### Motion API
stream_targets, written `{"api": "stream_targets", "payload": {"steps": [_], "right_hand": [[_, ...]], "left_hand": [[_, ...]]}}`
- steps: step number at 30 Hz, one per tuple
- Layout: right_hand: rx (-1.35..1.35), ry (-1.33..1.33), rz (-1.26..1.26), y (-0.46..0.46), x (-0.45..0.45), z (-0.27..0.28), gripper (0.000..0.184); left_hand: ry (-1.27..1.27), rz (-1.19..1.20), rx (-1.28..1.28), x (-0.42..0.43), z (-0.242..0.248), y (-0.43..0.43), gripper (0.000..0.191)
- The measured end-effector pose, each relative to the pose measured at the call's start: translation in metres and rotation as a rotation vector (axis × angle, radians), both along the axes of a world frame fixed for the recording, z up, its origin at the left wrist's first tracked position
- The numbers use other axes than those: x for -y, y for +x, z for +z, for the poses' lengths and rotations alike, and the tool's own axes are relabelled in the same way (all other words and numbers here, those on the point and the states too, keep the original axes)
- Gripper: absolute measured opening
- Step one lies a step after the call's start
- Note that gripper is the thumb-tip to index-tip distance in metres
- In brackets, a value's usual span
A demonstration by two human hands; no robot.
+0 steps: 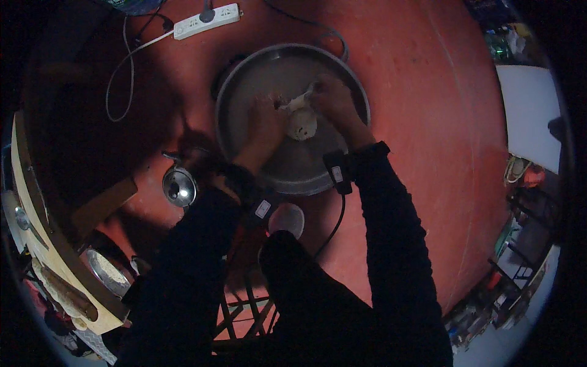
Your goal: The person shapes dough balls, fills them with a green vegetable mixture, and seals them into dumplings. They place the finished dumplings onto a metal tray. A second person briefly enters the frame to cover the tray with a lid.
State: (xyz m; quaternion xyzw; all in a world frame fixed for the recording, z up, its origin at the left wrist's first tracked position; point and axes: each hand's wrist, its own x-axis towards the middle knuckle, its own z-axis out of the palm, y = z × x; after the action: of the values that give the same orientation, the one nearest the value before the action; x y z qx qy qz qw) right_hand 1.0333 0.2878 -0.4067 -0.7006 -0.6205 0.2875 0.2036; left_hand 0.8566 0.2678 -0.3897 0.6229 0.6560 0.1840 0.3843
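A wide round pan (pixel 275 179) with a raised rim stands on the red floor before me. Both my hands are over it. Between them lies a pale lump of dough (pixel 302 126) with a few dark specks. My right hand (pixel 332 96) pinches a stretched strip of the dough at the lump's upper side. At the other end of that strip is my left hand (pixel 268 117), its fingertips against the dough. Shadow hides how firmly the left fingers hold it. Each wrist wears a dark band with a small dark device.
A white power strip (pixel 206 20) with a plug lies beyond the pan. A metal kettle (pixel 179 187) stands left of my forearm, and a bowl of pale grains or flour (pixel 107 270) lower left. A translucent cup (pixel 286 220) is near the pan's close edge. A cable hangs from my right wrist.
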Motion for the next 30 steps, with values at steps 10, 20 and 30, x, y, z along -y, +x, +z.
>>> {"api": "stream_targets", "payload": {"steps": [10,20,30], "right_hand": [[0.094,0.087,0.068,-0.010,-0.005,-0.003,0.030],[0.296,-0.154,0.167,-0.012,0.005,0.011,0.030],[0.262,-0.055,0.091,-0.006,0.014,0.001,0.036]], "left_hand": [[0.080,-0.035,-0.081,0.027,0.003,0.001,0.022],[-0.012,-0.179,-0.153,0.067,0.010,-0.002,0.035],[0.265,-0.289,-0.200,0.055,-0.002,-0.009,0.046]]}}
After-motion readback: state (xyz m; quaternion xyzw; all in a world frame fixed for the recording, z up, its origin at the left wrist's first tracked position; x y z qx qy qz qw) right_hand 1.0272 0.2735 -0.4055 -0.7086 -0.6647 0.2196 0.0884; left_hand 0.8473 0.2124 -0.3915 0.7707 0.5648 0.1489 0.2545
